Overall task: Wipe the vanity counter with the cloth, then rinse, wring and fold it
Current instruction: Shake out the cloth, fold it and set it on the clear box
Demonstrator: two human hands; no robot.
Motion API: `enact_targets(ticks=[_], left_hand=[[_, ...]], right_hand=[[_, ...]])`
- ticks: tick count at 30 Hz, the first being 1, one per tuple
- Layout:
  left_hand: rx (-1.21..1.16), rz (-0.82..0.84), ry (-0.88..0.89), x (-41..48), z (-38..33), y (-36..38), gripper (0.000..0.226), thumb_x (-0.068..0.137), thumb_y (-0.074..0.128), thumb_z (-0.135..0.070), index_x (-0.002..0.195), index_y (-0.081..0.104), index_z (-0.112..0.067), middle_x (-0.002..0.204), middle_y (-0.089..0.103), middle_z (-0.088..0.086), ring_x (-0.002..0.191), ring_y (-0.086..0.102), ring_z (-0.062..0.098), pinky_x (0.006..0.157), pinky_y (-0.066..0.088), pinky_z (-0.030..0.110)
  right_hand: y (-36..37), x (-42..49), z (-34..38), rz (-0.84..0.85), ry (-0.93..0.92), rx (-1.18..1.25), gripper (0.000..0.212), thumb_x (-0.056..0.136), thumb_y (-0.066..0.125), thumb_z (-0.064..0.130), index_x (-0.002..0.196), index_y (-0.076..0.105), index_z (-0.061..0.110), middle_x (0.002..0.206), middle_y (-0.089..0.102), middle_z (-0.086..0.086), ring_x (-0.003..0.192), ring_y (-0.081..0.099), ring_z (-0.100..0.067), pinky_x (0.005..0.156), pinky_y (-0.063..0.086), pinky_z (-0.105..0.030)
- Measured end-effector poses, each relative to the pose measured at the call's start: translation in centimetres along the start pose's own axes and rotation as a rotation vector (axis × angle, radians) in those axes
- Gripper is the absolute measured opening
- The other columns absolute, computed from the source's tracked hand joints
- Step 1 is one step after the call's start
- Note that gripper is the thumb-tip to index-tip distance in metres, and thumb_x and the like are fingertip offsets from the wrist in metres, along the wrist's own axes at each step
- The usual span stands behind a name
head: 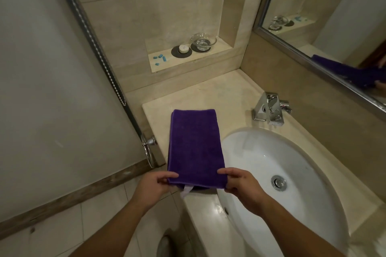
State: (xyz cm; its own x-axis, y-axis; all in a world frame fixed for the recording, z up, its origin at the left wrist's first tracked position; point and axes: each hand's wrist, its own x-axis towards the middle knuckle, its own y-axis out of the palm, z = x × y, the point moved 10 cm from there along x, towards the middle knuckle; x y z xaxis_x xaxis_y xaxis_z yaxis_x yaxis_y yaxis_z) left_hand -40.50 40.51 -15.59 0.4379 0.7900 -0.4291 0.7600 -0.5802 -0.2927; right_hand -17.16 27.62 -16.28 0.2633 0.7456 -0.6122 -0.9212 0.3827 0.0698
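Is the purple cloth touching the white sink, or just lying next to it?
Apart. The head view shows a strip of beige counter between the purple cloth and the sink's rim along the cloth's right edge.

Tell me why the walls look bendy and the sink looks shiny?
In the head view, the wide-angle lens bows straight lines: the door edge and mirror frame curve. Overhead light leaves a white glare on the sink and the faucet. The purple cloth and both hands stay fairly sharp; the corners look softer and dimmer.

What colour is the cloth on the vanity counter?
Deep purple cloth, with a white tag at its near edge; head view.
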Motion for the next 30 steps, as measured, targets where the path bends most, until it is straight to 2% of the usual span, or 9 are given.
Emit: enact_targets(ticks=[4,8,11,14,16,20,23,26,30], left_hand=[[-0.002,-0.056,0.072,-0.2,-1.3,-0.6,0.042,0.077,0.075,0.011,0.093,0.079,-0.028,0.073,0.074,-0.006,0.068,0.066,0.000,0.067,0.051,0.011],[-0.078,-0.064,0.086,0.4,-1.4,-1.0,0.037,0.083,0.075,-0.001,0.087,0.081,-0.036,0.075,0.072,0.013,0.067,0.064,0.016,0.071,0.055,0.026],[-0.073,-0.076,0.100,0.7,-1.7,-1.5,0.034,0.085,0.074,-0.002,0.089,0.081,-0.036,0.074,0.066,0.009,0.062,0.056,0.011,0.059,0.049,0.022],[0.004,-0.077,0.138,0.9,-2.2,-2.0,0.032,0.083,0.077,-0.008,0.089,0.080,-0.040,0.089,0.065,0.005,0.074,0.060,0.008,0.070,0.049,0.023],[0.042,-0.081,0.139,1.0,-2.4,-2.0,0.028,0.084,0.077,-0.010,0.090,0.080,-0.037,0.095,0.063,0.002,0.086,0.062,0.012,0.078,0.048,0.022],[-0.003,-0.105,0.132,1.0,-2.5,-2.3,0.021,0.086,0.073,-0.005,0.091,0.079,-0.024,0.107,0.066,-0.004,0.096,0.064,0.004,0.083,0.047,0.018],[-0.068,-0.095,0.111,0.9,-2.8,-2.7,0.022,0.089,0.069,-0.002,0.098,0.080,-0.019,0.104,0.074,-0.004,0.093,0.066,-0.003,0.078,0.049,0.010],[-0.064,-0.092,0.103,0.6,-3.2,-2.8,0.025,0.093,0.064,-0.005,0.095,0.079,-0.026,0.092,0.077,-0.010,0.086,0.068,-0.003,0.078,0.049,0.015],[-0.093,-0.107,0.129,0.3,-4.5,-2.5,0.031,0.097,0.056,-0.002,0.092,0.075,-0.027,0.086,0.077,-0.016,0.083,0.069,-0.003,0.077,0.049,0.016]], right_hand=[[-0.3,-0.5,0.5,0.038,-0.050,-0.173,0.050,0.077,0.060,-0.021,0.112,0.073,0.012,0.106,0.073,-0.019,0.085,0.069,-0.019,0.076,0.055,-0.024],[-0.7,-0.3,2.1,-0.046,-0.182,-0.507,0.036,0.078,0.082,0.008,0.107,0.074,0.028,0.091,0.073,-0.003,0.079,0.068,-0.015,0.079,0.058,-0.028],[-0.2,-0.3,2.7,0.001,-0.194,-0.596,0.043,0.078,0.083,0.011,0.114,0.070,0.030,0.090,0.071,0.004,0.082,0.069,-0.013,0.078,0.056,-0.023],[0.3,-0.5,3.6,-0.028,-0.271,-0.762,0.046,0.083,0.076,0.005,0.114,0.064,0.037,0.103,0.067,0.012,0.088,0.065,-0.009,0.078,0.054,-0.018],[0.5,-0.8,4.3,-0.087,-0.336,-0.836,0.034,0.086,0.077,0.015,0.108,0.065,0.039,0.100,0.065,0.016,0.085,0.062,-0.005,0.075,0.051,-0.015],[1.3,-1.3,6.1,-0.109,-0.442,-0.832,0.010,0.095,0.066,0.035,0.103,0.068,0.042,0.091,0.064,0.018,0.086,0.060,-0.003,0.073,0.046,-0.013],[1.6,-1.6,6.8,-0.091,-0.505,-0.803,0.016,0.099,0.058,0.036,0.105,0.070,0.045,0.097,0.060,0.017,0.093,0.056,0.000,0.075,0.045,-0.013],[1.1,-1.9,7.0,-0.131,-0.523,-0.705,0.021,0.102,0.054,0.032,0.105,0.073,0.040,0.112,0.056,0.023,0.104,0.057,0.002,0.080,0.046,-0.013],[0.4,-1.9,7.1,-0.171,-0.450,-0.444,0.027,0.106,0.047,0.020,0.104,0.071,0.032,0.084,0.072,0.015,0.074,0.066,-0.006,0.066,0.049,-0.018]])
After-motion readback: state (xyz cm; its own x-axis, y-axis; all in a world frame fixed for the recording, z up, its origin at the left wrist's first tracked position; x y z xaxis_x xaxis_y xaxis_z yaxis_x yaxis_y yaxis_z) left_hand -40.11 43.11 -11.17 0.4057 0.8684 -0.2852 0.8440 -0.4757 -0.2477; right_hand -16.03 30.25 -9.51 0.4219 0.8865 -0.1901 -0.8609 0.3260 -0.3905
